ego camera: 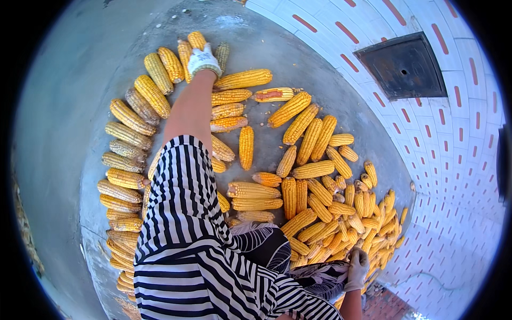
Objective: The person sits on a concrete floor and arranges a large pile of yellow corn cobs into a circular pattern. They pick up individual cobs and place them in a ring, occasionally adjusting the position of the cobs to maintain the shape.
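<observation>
My left hand (203, 61), in a white work glove with a blue print, is closed on an ear of corn (197, 40) at the far end of a curved row of corn ears. A yellow ear (185, 56) lies to its left and a greyish ear (222, 57) to its right. At the lower right, my right hand (357, 267), also in a pale glove, is beside my knee at the edge of the corn pile (360, 228). Its fingers are bent, and whether they grip anything cannot be told.
Side-by-side ears (128, 136) curve along the left of the concrete floor (108, 60). Loose ears (316, 170) lie between my legs and the tiled wall (476, 168), which has a dark metal hatch (404, 66). Red brick paving (386, 304) shows at lower right.
</observation>
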Motion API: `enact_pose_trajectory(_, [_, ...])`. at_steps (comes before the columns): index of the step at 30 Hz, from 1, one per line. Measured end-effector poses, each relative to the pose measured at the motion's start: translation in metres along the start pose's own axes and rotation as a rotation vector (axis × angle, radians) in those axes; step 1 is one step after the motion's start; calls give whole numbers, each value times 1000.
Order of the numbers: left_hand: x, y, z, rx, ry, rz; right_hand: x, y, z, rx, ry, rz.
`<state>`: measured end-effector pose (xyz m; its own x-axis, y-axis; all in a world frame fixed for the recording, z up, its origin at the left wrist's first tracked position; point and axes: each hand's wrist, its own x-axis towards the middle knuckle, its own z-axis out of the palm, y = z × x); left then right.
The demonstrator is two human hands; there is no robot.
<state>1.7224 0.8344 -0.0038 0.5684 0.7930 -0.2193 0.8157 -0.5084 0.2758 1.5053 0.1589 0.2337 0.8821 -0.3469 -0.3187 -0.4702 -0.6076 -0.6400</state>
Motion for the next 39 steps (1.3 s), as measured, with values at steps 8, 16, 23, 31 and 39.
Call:
enact_pose_trajectory(8, [35, 8, 1, -197, -152, -230, -13, -8, -1, -29, 80, -11])
enact_pose_trajectory(16, [-42, 4, -11, -1100, -252, 180, -13, -6, 5, 18, 114, -15])
enact_pose_trajectory(23, [-41, 33, 18, -41, 158, 581, -2, -5, 13, -8, 56, -18])
enact_pose_trajectory(31, [7, 14, 2, 355, -105, 71, -12, -1, 2, 56, 93, -30])
enact_pose_trajectory(39, [-128, -62, 38, -252, 417, 656, 21, 4, 22, 125, 47, -84])
